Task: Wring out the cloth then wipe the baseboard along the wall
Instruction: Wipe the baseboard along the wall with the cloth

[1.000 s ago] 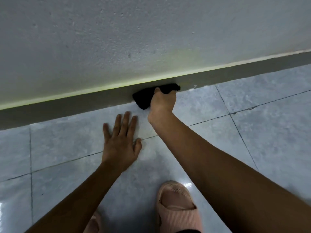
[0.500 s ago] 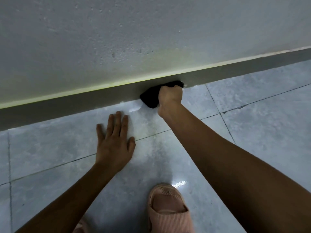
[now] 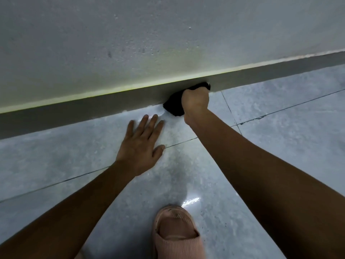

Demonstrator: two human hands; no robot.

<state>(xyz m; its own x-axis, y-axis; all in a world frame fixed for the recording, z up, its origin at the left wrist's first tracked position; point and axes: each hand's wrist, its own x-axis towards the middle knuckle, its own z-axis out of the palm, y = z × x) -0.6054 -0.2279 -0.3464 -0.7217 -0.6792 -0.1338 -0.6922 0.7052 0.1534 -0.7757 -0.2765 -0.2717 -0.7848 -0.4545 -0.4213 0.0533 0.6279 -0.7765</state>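
The wiping step is in hand; the wringing appears to be done, since the black cloth (image 3: 173,106) is already bunched and pressed against the dark grey baseboard (image 3: 93,107) where it meets the tiled floor (image 3: 280,146). The cloth is held by the right hand (image 3: 195,101), whose fingers are closed around it in a fist. The left hand (image 3: 141,144) is laid flat on the floor, fingers spread wide, apparently for support. A pink slipper (image 3: 177,234) is seen below. For the next move, the cloth probably needs to be slid along the baseboard with steady pressure kept against it.
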